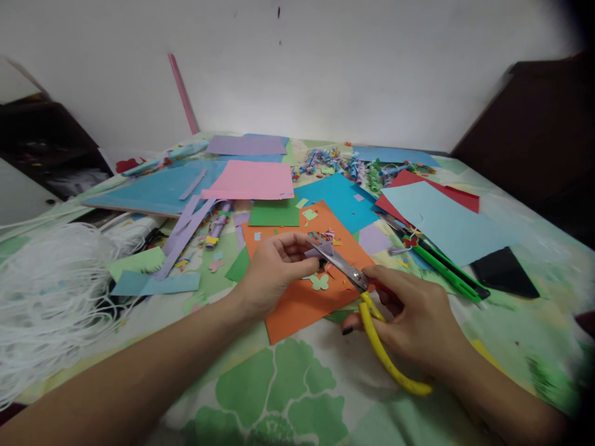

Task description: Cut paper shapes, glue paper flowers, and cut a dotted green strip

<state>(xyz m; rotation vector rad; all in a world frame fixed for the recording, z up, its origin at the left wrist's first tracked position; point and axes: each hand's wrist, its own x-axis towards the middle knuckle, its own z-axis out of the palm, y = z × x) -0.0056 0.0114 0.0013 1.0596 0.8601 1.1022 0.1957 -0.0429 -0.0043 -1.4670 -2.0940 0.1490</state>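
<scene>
Scissors [357, 279] gripped by right fingers [391, 279] reach the purple scrap [326, 248] pinched in left fingers [304, 267] over orange paper [292, 317]; cutting seems in hand, calling next for a steady snip.

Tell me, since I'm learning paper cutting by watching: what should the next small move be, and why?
Probably one short, slow snip into the small piece of purple paper: the left hand seems to pinch it at the silver metal blades of the yellow-handled scissors, which the right hand grips. Slow seems wise because the blades lie close to the left hand.
</scene>
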